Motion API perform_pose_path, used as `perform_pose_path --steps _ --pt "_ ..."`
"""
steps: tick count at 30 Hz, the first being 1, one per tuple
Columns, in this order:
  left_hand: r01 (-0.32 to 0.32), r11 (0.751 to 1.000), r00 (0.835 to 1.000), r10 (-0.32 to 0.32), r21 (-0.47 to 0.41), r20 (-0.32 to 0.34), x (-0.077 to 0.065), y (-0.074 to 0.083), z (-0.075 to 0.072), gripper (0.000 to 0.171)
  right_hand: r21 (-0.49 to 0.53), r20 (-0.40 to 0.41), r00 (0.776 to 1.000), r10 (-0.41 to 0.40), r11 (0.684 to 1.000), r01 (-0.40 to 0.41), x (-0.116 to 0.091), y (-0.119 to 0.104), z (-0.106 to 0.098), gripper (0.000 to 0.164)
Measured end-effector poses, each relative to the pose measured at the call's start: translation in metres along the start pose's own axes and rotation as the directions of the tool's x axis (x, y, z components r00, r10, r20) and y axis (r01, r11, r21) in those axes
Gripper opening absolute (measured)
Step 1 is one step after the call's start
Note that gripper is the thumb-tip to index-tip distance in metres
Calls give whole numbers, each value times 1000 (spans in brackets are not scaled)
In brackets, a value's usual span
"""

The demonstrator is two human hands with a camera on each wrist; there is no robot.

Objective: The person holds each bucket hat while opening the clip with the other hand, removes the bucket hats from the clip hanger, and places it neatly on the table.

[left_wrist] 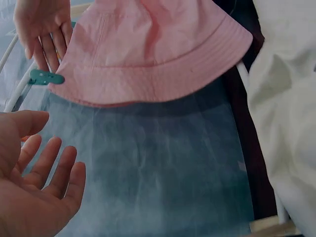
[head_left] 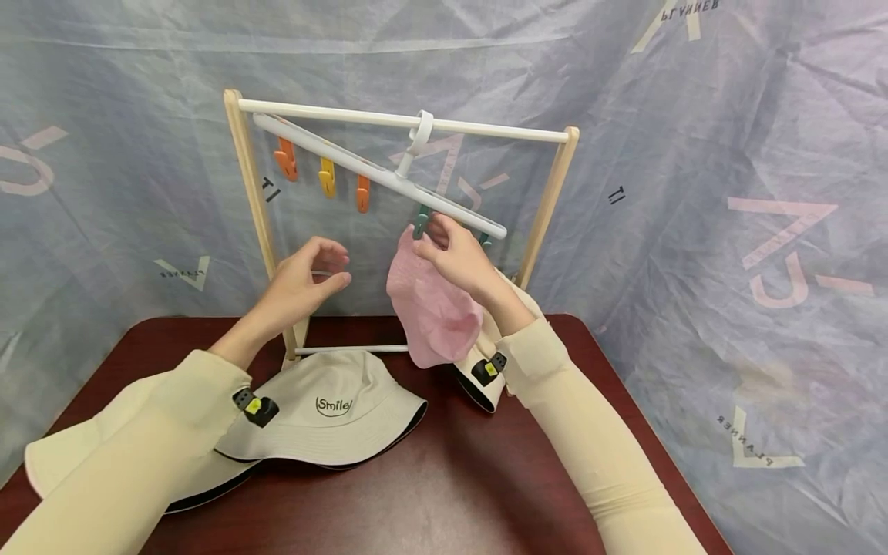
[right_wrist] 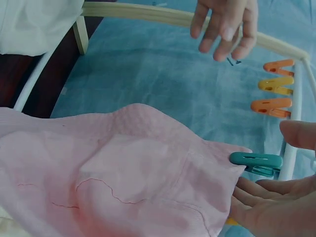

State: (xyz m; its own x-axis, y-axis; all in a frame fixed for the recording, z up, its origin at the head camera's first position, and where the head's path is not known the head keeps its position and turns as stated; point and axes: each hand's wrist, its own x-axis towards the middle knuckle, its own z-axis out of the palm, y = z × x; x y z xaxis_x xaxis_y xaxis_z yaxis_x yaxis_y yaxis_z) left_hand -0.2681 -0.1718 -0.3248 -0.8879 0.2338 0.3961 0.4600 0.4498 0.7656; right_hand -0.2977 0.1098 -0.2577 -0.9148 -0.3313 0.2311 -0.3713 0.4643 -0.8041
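Observation:
A pink bucket hat [head_left: 435, 308] hangs by its brim from a teal clip [right_wrist: 256, 160] on a white hanger bar [head_left: 347, 156]. My right hand [head_left: 454, 250] is beside that clip, its thumb apart from the fingers; in the right wrist view the fingers are next to the brim corner and the clip lies between thumb and fingers. My left hand [head_left: 301, 281] is held in the air left of the hat, fingers spread loosely with nothing in them. In the left wrist view the left hand [left_wrist: 39, 173] is apart from the brim.
The hanger tilts from a wooden rack [head_left: 251, 185], with orange and yellow clips [head_left: 327, 177] at its left. A cream hat [head_left: 486, 347] hangs behind the pink one. On the dark red table [head_left: 472, 486] lie a white "Smile" bucket hat [head_left: 333, 385] and another pale hat [head_left: 90, 439].

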Motion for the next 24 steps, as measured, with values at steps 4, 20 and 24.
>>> perform_pose_path --steps 4,20,24 --pt "-6 1000 1000 6 -15 4 13 4 11 38 46 5 1000 28 999 -28 4 1 1 73" --pt "80 986 996 -83 -144 -16 55 -1 54 53 192 12 996 92 977 -93 16 1 3 72" --pt "103 980 994 -107 -168 -12 62 -3 63 53 217 13 994 109 970 -109 17 0 3 70"
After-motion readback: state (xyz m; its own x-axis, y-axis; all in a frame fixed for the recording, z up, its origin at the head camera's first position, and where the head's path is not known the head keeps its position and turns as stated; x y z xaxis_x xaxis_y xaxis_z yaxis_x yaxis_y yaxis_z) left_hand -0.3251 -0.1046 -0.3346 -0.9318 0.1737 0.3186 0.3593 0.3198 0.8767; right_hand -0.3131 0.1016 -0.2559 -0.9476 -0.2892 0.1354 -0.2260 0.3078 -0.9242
